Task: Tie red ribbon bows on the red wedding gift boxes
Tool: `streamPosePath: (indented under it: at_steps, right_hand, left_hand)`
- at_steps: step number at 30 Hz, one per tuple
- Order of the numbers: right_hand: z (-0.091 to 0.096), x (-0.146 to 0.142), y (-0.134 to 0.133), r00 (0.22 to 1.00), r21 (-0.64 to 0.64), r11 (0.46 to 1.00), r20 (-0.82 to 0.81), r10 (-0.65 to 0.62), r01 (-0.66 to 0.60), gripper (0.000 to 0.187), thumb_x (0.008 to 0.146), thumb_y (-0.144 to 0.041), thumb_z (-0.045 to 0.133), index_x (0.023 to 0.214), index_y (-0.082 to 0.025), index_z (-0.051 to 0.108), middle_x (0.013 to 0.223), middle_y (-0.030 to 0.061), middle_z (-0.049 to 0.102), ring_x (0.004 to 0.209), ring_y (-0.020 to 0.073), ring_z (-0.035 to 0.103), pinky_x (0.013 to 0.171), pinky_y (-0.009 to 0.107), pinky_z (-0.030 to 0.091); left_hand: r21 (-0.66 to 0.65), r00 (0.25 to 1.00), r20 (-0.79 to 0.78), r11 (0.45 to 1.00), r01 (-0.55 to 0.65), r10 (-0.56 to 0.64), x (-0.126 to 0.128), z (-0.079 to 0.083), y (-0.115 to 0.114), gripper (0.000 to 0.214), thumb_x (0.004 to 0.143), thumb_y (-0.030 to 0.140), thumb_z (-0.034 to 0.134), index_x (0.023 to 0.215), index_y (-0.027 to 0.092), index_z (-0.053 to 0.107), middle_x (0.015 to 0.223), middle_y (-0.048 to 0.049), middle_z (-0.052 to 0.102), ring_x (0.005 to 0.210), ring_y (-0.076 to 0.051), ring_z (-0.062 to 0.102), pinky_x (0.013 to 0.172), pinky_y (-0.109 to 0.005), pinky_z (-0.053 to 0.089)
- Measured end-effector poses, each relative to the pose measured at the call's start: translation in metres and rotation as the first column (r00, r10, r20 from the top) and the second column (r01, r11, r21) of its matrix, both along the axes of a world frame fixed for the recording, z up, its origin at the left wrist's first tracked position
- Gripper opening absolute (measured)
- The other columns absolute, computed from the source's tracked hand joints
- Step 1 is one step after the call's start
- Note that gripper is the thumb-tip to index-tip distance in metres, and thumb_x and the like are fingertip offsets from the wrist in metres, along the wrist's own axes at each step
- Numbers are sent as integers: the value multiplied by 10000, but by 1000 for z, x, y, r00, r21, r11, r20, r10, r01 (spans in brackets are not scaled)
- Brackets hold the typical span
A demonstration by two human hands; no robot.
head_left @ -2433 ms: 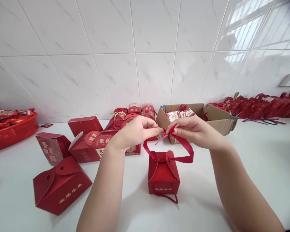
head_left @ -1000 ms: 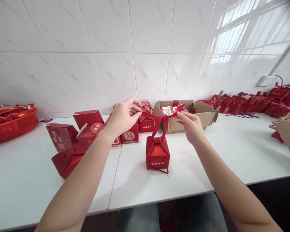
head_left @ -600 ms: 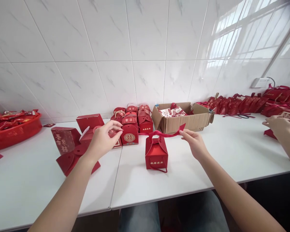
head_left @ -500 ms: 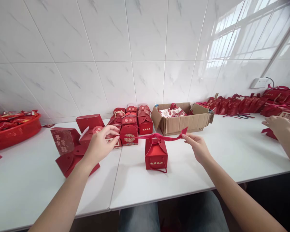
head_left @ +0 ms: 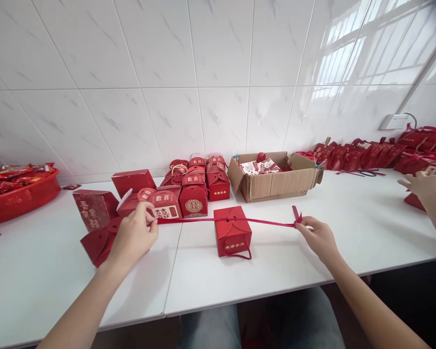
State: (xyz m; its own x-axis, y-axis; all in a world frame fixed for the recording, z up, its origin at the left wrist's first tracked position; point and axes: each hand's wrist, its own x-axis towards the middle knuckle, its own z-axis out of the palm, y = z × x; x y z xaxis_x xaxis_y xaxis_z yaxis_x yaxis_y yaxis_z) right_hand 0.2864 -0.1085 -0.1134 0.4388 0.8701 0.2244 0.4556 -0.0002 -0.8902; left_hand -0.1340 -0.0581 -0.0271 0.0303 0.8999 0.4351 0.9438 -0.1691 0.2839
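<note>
A small red gift box (head_left: 232, 235) stands on the white table in front of me, its top flaps folded shut and a twisted red cord handle hanging down its front. A dark pink ribbon (head_left: 265, 222) runs taut across its top, passing through the holes at the centre. My left hand (head_left: 136, 235) pinches one end of the ribbon, left of the box. Out to the right, my right hand (head_left: 318, 235) pinches the other end, with a short tail sticking up past the fingers.
Several red boxes (head_left: 194, 198) and open ones (head_left: 98, 213) stand at the left. Behind is a cardboard box (head_left: 276, 186) of printed cards. A red basket (head_left: 25, 201) of packets is far left. Another person's hand (head_left: 427, 191) is at right, near ribboned boxes (head_left: 378, 154).
Both hands have moved apart and lower, drawing the slack ribbon straight and tight. The box's top flaps, raised before, now lie flat.
</note>
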Motion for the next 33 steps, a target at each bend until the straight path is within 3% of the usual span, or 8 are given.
streamPosePath:
  at_steps: [10,17,21,24,27,29,30,33]
  right_hand:
    - [-9,5,-1,991,12,998,116,-63,62,226,718,-372,548,582,-194,571,933,63,645,804,228,586,742,355,475]
    - [-11,24,-1,972,-135,990,234,-12,45,368,761,-548,547,822,-189,595,929,86,652,864,255,616,733,384,495]
    - [14,12,-16,909,136,983,382,-170,127,308,769,-465,607,866,-192,501,909,85,600,799,233,604,657,371,497]
    - [58,-24,-40,850,407,875,527,9,-262,140,809,-210,593,849,-210,459,845,40,563,779,167,575,709,327,496]
    - [104,-65,-64,658,411,599,702,273,-688,204,777,-68,592,804,-216,453,803,20,581,750,148,582,657,293,502]
    - [125,-85,-73,582,399,514,769,263,-759,164,805,-98,599,744,-216,503,747,8,603,682,136,582,639,283,515]
    - [132,-92,-76,628,465,496,743,231,-733,154,833,-137,587,717,-215,522,680,3,589,622,124,570,601,260,521]
    - [141,-102,-82,723,568,531,679,130,-629,168,860,-167,557,718,-247,593,611,-7,575,517,104,534,498,208,508]
  left_hand:
    - [-35,996,-73,998,-59,57,5,-15,11,272,752,207,422,1023,183,432,724,-39,631,772,-265,630,672,-342,458]
    - [-93,987,-1,983,161,-162,0,-24,3,374,747,208,438,1120,211,469,1111,-78,603,1078,-261,560,882,-373,465]
    - [20,964,1,963,267,-267,13,-14,-9,459,748,172,440,1202,241,440,1284,-67,485,1247,-260,415,990,-391,414]
    - [36,928,41,929,368,-369,30,-8,-9,416,784,186,449,1193,262,443,1262,-50,490,1227,-237,433,984,-370,425]
    - [41,896,87,900,433,-435,51,-10,-1,340,813,203,459,1148,255,473,1232,-50,512,1199,-234,457,991,-382,416]
    - [56,878,132,887,458,-461,65,-16,4,308,830,210,460,1136,245,481,1221,-54,522,1185,-231,470,1004,-391,404]
    - [65,867,153,880,470,-474,71,-19,6,303,839,214,461,1140,241,479,1218,-57,525,1179,-227,476,1008,-391,400]
    - [84,831,193,852,516,-522,82,-28,9,296,862,229,467,1157,234,471,1201,-62,532,1164,-218,489,1014,-383,393]
